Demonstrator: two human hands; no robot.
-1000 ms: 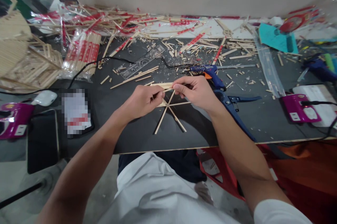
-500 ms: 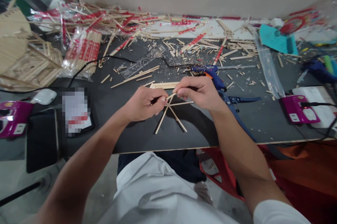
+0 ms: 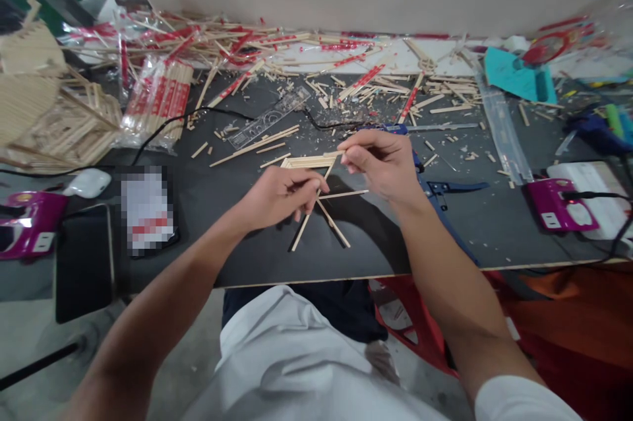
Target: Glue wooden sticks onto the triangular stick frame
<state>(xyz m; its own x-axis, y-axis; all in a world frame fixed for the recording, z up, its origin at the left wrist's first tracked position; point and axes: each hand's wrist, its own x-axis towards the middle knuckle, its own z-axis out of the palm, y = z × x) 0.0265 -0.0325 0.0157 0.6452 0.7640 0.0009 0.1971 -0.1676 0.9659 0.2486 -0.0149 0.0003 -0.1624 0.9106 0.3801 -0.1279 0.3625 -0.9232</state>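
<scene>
On the dark table a star-shaped frame of thin wooden sticks (image 3: 334,224) spreads out from a centre point. My left hand (image 3: 284,196) is closed on the frame near its centre, thumb against the fingers, covering its left side. Up and to the right, my right hand (image 3: 378,160) pinches a short wooden stick piece (image 3: 334,154) at its end. That piece is above the frame and just in front of a bundle of parallel sticks (image 3: 307,161), which lies behind the hands.
A blue glue gun (image 3: 395,129) and blue pliers (image 3: 457,188) lie at the right, partly behind my right hand and arm. Cut sticks and scraps cover the back. A clear stencil ruler (image 3: 270,119) lies behind; phones (image 3: 85,262) and packed chopsticks (image 3: 157,101) are left.
My right hand has moved up and away from my left hand with a short stick piece between its fingers. My left hand has shifted slightly right over the frame.
</scene>
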